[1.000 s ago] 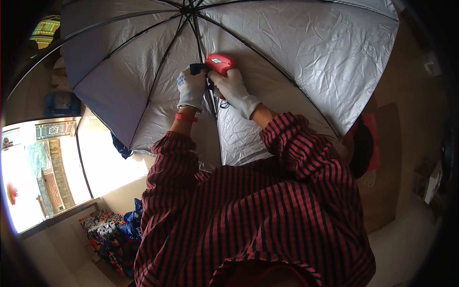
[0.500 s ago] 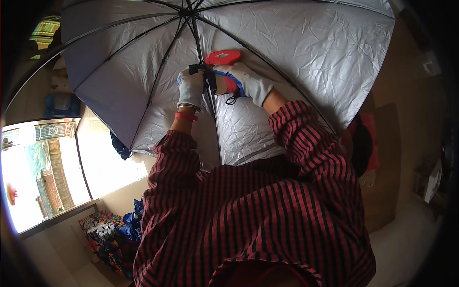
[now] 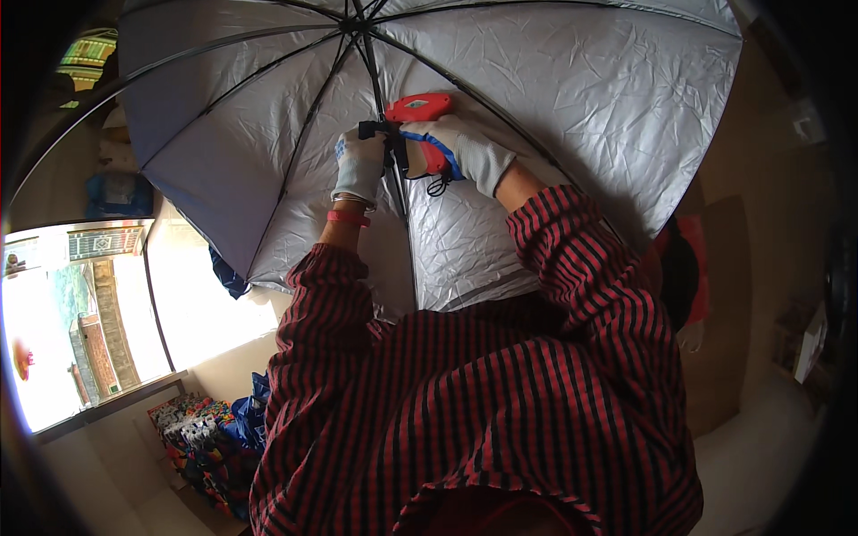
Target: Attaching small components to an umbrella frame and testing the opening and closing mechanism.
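An open umbrella [image 3: 572, 98] with a crinkled silver lining spreads before me, its inside facing me. Black ribs fan out from the hub at the top, and a dark shaft [image 3: 374, 76] runs down between my hands. My left hand [image 3: 359, 170], in a white work glove, is closed around a black piece [image 3: 372, 130] beside the shaft. My right hand [image 3: 469, 154], gloved in white and blue, grips a red pistol-shaped tool [image 3: 420, 108] against the shaft. A small black cord loop [image 3: 437, 186] hangs under it. My fingers partly hide where tool and black piece meet.
The canopy edge reaches far to both sides. A bright window [image 3: 54, 330] stands at the left. Below it lies a pile of multicoloured items [image 3: 210, 456] with a dark blue bag [image 3: 253, 415]. Brown board [image 3: 722, 330] and red and black things are at the right.
The umbrella, both hands and the red tool appear shifted very slightly to the right. Both grips look the same.
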A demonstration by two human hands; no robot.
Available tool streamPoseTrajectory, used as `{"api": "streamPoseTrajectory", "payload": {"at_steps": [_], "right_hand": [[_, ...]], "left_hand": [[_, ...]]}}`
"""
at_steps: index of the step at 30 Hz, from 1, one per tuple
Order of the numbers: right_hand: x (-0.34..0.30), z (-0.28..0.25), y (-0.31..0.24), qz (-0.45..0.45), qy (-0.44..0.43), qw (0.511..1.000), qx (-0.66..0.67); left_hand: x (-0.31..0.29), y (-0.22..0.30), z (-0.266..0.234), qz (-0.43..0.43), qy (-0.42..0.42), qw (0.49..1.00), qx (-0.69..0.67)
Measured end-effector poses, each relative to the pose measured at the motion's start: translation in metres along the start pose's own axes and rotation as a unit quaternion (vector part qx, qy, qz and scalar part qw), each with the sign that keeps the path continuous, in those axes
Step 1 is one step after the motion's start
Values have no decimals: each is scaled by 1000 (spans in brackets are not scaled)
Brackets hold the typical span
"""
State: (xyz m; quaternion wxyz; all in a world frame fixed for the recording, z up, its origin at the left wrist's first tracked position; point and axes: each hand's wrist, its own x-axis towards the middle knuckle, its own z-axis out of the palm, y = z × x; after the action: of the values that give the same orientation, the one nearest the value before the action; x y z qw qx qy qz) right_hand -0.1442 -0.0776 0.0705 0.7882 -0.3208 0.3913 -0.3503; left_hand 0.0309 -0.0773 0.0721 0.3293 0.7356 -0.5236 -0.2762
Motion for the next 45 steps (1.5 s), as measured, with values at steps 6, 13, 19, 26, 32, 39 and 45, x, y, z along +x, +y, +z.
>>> {"api": "streamPoseTrajectory", "payload": {"at_steps": [6,13,19,26,32,39,45], "right_hand": [[5,10,2,-13,79,997,-22],[-4,-1,14,21,24,995,98],[-44,11,99,-25,118,992,-22],[-101,56,131,47,202,976,-70],[-108,50,141,64,208,973,-79],[-110,48,143,65,153,985,-52],[-109,39,136,81,169,982,-34]], "left_hand": [[-3,6,3,21,-7,998,64],[-5,-4,-3,0,-37,999,16],[-42,2,-14,-16,-47,998,-23],[-62,-47,-13,-4,-84,985,148],[-79,-29,2,9,-84,974,208],[-57,-59,5,-54,-101,978,172],[-40,-54,8,-88,-204,963,152]]}}
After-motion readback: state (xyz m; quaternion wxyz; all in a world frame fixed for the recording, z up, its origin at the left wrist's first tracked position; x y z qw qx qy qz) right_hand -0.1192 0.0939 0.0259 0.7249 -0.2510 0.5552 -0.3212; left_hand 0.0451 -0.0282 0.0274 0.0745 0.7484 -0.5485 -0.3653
